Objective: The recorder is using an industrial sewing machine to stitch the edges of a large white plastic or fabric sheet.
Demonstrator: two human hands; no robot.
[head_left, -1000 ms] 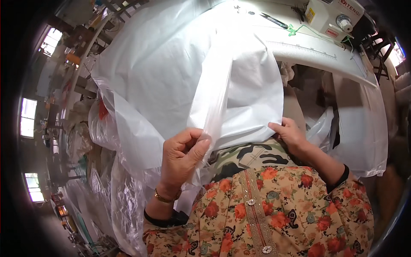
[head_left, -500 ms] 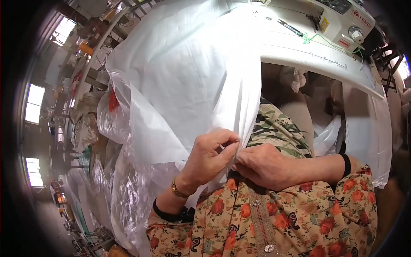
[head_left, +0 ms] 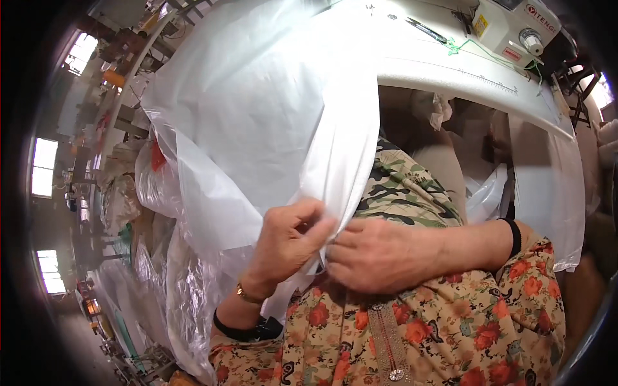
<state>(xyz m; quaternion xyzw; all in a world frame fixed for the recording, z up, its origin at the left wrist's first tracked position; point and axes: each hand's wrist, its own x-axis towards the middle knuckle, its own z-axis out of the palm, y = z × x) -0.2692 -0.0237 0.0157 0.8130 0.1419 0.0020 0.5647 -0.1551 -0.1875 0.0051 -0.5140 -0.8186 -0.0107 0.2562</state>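
White sheet (head_left: 257, 109) is draped from the worktop (head_left: 450, 71) down to the lap, hiding most of it. Clear plastic (head_left: 187, 289) is heaped at the left. A sewing machine (head_left: 515, 32) is seen beyond. The sheet's edge is pinched by left hand (head_left: 286, 241) and right hand (head_left: 373, 254), fingers closed.

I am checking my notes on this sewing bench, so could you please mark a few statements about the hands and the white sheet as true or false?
1. Both hands meet at the lower edge of the white sheet. True.
2. The left hand pinches the sheet. True.
3. The right hand rests on the sewing machine. False: it is at the sheet's edge, beside the left hand.
4. The sheet is dark blue. False: it is white and slightly see-through.
5. A bracelet is on the left wrist. True.
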